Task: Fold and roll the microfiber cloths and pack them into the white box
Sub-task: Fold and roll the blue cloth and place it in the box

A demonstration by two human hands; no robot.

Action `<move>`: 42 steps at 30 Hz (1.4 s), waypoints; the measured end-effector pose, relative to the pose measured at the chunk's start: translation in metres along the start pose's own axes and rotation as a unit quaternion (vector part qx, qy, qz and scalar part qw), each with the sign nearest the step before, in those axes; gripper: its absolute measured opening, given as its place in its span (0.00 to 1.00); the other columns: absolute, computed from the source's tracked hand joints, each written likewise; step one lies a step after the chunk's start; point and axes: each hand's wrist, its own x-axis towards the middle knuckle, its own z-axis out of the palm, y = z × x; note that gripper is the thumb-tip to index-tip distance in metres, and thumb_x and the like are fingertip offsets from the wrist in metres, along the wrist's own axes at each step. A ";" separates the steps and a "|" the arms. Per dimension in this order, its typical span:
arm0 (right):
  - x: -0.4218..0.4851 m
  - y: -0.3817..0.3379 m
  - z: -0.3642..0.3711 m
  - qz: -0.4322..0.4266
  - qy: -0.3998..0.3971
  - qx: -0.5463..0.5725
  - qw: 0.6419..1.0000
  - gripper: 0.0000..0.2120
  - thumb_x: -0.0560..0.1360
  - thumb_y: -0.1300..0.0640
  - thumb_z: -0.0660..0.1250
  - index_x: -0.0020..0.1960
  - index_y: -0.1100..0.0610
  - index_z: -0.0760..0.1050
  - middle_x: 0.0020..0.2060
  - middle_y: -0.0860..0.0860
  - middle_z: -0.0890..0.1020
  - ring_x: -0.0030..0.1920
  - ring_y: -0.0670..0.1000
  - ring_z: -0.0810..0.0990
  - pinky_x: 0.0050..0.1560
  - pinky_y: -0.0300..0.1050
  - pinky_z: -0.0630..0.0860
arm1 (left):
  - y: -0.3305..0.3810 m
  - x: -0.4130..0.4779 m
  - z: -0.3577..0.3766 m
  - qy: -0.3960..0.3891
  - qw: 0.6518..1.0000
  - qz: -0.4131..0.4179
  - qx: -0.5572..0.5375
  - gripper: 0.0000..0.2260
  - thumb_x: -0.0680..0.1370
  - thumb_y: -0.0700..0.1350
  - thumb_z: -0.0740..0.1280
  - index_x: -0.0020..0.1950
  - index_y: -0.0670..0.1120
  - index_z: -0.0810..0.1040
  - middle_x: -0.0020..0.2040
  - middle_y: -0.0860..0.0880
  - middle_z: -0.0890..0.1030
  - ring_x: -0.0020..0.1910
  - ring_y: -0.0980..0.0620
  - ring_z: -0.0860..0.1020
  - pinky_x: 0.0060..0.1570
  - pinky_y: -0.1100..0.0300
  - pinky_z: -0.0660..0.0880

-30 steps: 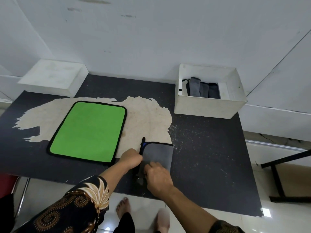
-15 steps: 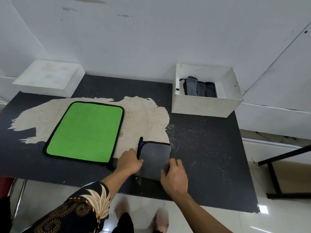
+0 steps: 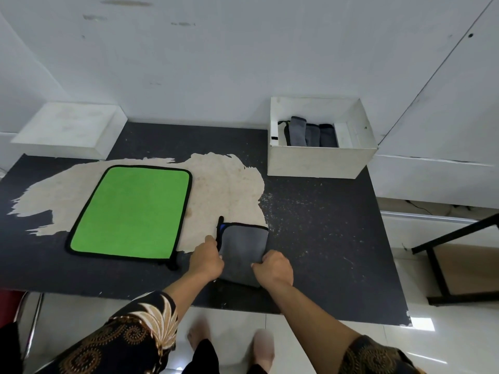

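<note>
A folded grey cloth (image 3: 243,242) with a black hem lies near the table's front edge. My left hand (image 3: 207,259) holds its left edge, fingers curled on the hem. My right hand (image 3: 274,267) grips its right edge, fingers curled under the fabric. A green cloth (image 3: 135,211) with a black border lies flat to the left. The white box (image 3: 318,163) stands at the back right with several rolled grey cloths (image 3: 309,134) upright inside it; its right part is bare.
The black table (image 3: 324,233) has a worn beige patch in the middle. A white lid-like box (image 3: 67,130) sits at the back left against the wall. A black frame (image 3: 453,255) stands on the floor to the right. My feet show below the table edge.
My right hand slid from the cloth's near middle to its right edge and curled onto it. My left hand stayed at the left edge. The view shifted slightly.
</note>
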 end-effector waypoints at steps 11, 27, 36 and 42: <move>0.001 0.023 -0.033 0.019 0.075 0.177 0.981 0.15 0.79 0.59 0.66 0.64 0.55 0.70 0.55 0.53 0.79 0.49 0.49 0.75 0.50 0.43 0.75 | 0.035 -0.012 0.013 0.005 0.990 0.047 -0.134 0.13 0.80 0.41 0.65 0.63 0.45 0.68 0.58 0.45 0.79 0.52 0.49 0.77 0.49 0.57 0.73; -0.005 0.034 -0.018 -0.188 -0.008 -0.288 0.939 0.38 0.78 0.55 0.63 0.80 0.53 0.45 0.79 0.54 0.40 0.78 0.59 0.46 0.74 0.63 0.54 | 0.029 -0.027 0.034 -0.048 0.922 0.243 0.299 0.31 0.84 0.54 0.53 0.80 0.51 0.39 0.80 0.47 0.36 0.79 0.41 0.40 0.76 0.43 0.42; 0.017 0.035 -0.027 -0.148 0.020 -0.306 0.940 0.35 0.81 0.50 0.56 0.80 0.55 0.39 0.80 0.51 0.42 0.75 0.61 0.54 0.70 0.61 0.60 | 0.024 -0.015 0.030 -0.065 0.881 0.221 0.412 0.33 0.82 0.62 0.45 0.77 0.47 0.30 0.76 0.47 0.28 0.77 0.40 0.33 0.75 0.40 0.38; 0.024 0.032 -0.040 -0.097 0.012 -0.273 0.957 0.41 0.79 0.43 0.61 0.80 0.56 0.41 0.80 0.52 0.43 0.75 0.62 0.53 0.71 0.61 0.58 | 0.023 -0.015 0.030 -0.063 0.876 0.223 0.423 0.34 0.82 0.63 0.45 0.79 0.45 0.34 0.78 0.46 0.30 0.78 0.41 0.35 0.76 0.41 0.40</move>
